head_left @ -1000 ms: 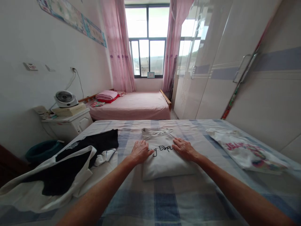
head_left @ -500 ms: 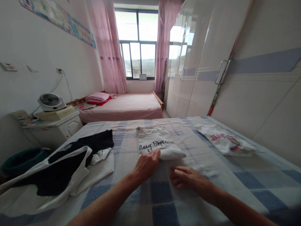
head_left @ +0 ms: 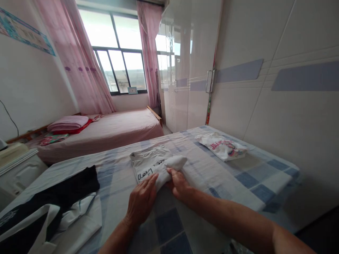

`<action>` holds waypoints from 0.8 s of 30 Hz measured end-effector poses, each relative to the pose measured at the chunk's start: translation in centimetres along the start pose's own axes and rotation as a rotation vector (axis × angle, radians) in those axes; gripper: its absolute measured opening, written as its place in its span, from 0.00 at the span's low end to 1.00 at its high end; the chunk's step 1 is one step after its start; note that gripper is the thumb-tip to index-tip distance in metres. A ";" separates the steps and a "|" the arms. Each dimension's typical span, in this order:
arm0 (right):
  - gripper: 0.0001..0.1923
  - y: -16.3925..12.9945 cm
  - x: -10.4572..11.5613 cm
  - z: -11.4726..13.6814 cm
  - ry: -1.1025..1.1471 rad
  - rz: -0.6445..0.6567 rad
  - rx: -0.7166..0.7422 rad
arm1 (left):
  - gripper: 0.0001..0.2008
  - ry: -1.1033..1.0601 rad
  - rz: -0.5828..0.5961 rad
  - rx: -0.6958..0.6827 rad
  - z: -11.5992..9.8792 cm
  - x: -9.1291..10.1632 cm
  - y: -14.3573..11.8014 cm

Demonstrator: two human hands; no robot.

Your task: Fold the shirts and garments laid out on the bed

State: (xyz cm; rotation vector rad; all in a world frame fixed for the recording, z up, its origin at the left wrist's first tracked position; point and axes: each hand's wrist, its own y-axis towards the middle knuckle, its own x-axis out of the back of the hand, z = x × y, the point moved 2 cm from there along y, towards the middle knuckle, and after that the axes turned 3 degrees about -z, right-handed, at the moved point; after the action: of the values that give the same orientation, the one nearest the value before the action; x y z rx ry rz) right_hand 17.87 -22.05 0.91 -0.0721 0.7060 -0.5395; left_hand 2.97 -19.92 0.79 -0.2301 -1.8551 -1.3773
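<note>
A folded white T-shirt [head_left: 148, 160] with black script lettering lies on the bed in front of me. Its near right part is turned up and over, covering some of the letters. My left hand [head_left: 141, 199] rests at the near left edge of this shirt, fingers stretched out on the cloth; its thumb is hidden. At the near right edge, my right hand [head_left: 178, 183] pinches the fabric between thumb and fingers. A second white T-shirt [head_left: 222, 146], with pink lettering and a coloured print, lies folded farther right. Black and white clothing [head_left: 60, 190] is spread out on the left.
The bed has a blue and white checked sheet [head_left: 169, 224]. Beyond it stands another bed [head_left: 127, 128] with folded pink bedding [head_left: 69, 122], below a window. A white wardrobe [head_left: 196, 88] lines the right side; a white cabinet [head_left: 21, 176] is at the left.
My view has turned to the right. My right hand, apart from the shirt before, now grips its near right edge, which is folded up over the lettering. My left hand has shifted along the near edge.
</note>
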 end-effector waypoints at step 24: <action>0.14 6.6 10.2 33.6 -0.539 -0.240 0.657 | 0.26 0.307 0.637 0.450 4.0 -1.7 -0.4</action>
State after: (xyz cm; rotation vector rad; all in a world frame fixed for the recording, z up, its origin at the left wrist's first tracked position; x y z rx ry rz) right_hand 48.54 -25.31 18.94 0.3066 -0.0284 -0.9156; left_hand 1.94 -16.06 -1.02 -0.3200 -1.5848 -0.5141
